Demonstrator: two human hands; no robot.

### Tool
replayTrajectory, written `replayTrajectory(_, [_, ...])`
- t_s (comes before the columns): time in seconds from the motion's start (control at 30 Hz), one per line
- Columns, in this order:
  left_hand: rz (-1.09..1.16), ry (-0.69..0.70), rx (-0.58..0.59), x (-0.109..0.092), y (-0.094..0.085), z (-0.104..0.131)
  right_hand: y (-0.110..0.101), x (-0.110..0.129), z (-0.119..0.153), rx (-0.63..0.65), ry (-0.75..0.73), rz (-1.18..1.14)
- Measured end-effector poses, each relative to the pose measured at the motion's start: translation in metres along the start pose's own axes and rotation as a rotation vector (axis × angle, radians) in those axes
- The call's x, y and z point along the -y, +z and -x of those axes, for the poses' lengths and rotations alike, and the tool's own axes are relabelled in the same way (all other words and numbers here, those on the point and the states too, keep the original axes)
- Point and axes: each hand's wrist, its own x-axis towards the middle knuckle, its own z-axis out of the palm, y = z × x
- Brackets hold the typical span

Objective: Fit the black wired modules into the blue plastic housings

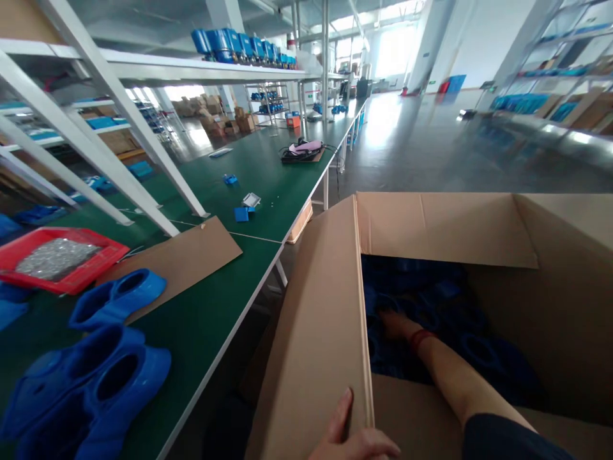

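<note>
A large open cardboard box (316, 306) stands at the right, its near-left flap folded outward. Low in the picture, my left hand (357, 441) holds this flap, one finger along its outer face and others bent over the edge. My right hand (395, 324), a red band at its wrist, reaches down inside the box among blue plastic housings (479, 348). Its fingers are lost in shadow there, so a grip on any housing cannot be made out. Several similar blue housings (129, 377) with round openings lie on the green table at left.
The green-topped table (211, 313) runs along the left under a white shelf frame (129, 121). On it are a red tray (110, 252) of small clear pieces, a cardboard sheet (191, 255), small blue parts (242, 214) and a pink-and-black item (304, 150). Blue units (239, 46) line the shelf.
</note>
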Motion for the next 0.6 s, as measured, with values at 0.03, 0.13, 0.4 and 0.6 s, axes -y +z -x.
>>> replayTrajectory(0.03, [-0.008, 0.029, -0.007, 0.001, 0.001, -0.001, -0.002, 0.001, -0.002, 0.022, 0.006, -0.002])
replayTrajectory(0.13, [-0.011, 0.093, -0.024, 0.001, -0.005, -0.007, -0.007, 0.006, -0.006, 0.064, 0.024, 0.009])
replayTrajectory(0.4, [-0.019, 0.149, 0.034, -0.002, -0.032, -0.015, -0.025, 0.018, 0.02, -0.106, 0.046, 0.115])
replayTrajectory(0.6, [0.022, 0.166, 0.033, -0.006, -0.041, -0.016, -0.061, -0.017, 0.081, -0.302, 0.12, 0.112])
